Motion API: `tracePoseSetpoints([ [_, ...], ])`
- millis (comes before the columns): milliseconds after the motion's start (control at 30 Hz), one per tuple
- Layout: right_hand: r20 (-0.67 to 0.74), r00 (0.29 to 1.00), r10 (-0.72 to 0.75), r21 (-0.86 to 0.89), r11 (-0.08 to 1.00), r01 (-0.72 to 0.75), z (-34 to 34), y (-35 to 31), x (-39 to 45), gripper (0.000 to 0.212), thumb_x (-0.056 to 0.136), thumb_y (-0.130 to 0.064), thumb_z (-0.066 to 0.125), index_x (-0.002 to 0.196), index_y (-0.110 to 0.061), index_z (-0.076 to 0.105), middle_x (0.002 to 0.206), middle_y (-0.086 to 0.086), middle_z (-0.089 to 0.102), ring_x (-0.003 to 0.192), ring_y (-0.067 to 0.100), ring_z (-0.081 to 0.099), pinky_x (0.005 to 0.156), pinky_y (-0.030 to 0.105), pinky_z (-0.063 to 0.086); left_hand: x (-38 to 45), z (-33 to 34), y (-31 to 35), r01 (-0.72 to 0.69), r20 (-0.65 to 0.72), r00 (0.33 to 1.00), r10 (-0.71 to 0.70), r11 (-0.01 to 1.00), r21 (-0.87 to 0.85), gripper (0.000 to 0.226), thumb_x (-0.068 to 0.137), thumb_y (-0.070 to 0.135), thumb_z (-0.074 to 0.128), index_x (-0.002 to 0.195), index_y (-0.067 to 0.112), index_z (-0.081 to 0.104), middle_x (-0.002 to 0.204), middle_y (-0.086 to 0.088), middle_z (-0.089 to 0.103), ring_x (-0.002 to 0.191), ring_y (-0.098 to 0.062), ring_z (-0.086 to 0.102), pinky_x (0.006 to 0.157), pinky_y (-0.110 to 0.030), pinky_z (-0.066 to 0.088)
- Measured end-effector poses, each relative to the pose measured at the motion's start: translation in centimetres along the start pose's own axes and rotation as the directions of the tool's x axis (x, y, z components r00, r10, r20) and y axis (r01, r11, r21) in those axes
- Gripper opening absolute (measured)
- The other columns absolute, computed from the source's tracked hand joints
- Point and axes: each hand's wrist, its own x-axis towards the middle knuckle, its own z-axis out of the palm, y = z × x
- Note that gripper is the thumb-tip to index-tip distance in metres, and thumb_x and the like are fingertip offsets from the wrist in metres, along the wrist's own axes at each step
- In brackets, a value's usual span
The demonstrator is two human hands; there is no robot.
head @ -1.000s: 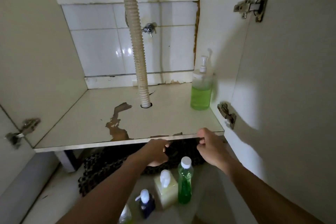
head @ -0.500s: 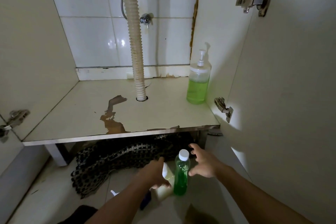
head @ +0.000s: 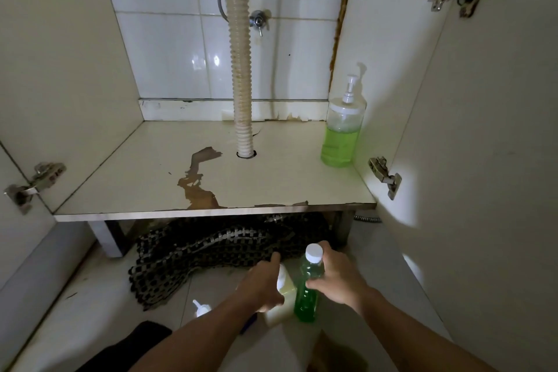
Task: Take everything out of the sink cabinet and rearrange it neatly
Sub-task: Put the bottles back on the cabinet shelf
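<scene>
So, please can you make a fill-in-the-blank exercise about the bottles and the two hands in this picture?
1. The pump bottle inside the cabinet stands at the ____ side of the shelf.
2. The right hand grips the green bottle with the ____ cap.
3. The left hand holds the pale yellow bottle, which stands on the ____.

Missing words: right; white; floor

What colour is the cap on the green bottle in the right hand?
White, on the green bottle gripped by the right hand; head view.
</scene>
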Motion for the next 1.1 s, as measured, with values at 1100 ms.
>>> tracePoseSetpoints([
  [1100, -0.479, 0.878, 0.023, 0.037, 0.999, -0.005, -17.5, -11.0, 14.6, 0.073, 0.070, -0.049, 0.075, 0.128, -0.014, 0.048, 0.116, 0.008, 0.060, 0.096, 0.028, 0.067, 0.084, 0.032, 0.053, 11.9, -21.2, 0.5, -0.288, -0.397, 0.906, 0.149, 0.903, -0.318, 0.079, 0.074, 0.014, 0.080, 0.138, 0.017, 0.034, 0.125, -0.008, 0.052, 0.116, -0.023, 0.048, 0.090, -0.028, 0.039],
])
